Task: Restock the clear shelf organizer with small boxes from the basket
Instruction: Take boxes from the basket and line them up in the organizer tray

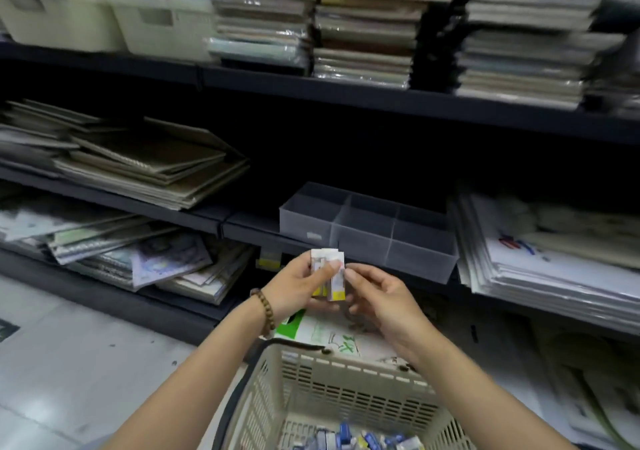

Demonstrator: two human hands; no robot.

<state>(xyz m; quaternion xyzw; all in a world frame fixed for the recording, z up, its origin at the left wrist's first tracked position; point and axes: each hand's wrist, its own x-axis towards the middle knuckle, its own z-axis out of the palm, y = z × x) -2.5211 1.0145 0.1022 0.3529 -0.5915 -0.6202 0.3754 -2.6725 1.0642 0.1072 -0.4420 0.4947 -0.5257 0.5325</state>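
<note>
White-and-yellow boxes (329,276), a small upright bundle, held in mid-air between both hands, above the basket (332,390) and just short of the organizer (367,231). Head view only.

Left hand (294,287), beaded bracelet (265,311) at the wrist: fingers (327,271) wrapped round the bundle from the left, thumb across its face. Right hand (377,297): fingertips (353,276) pinched on the bundle's right edge, seemingly squaring it up or peeling one box off; can't tell which.

Step, as I read it: boxes picked and being sorted in hand, none placed yet. Organizer sits at the front edge of the middle shelf (242,224). It is clear plastic, split by dividers into several compartments, no boxes visible in any. Stacked notebooks (149,169) lie to its left on the same shelf.

Next move calls for a short reach forward and up over the front wall, then lowering the boxes into one compartment, upright and side by side so more will fit.

Look of the boxes: narrow, tall, white with a yellow band at the foot and a touch of red near the top. Print blurred, unreadable. Loose boxes (356,439), blue and yellow among them, lie at the basket bottom.
</note>
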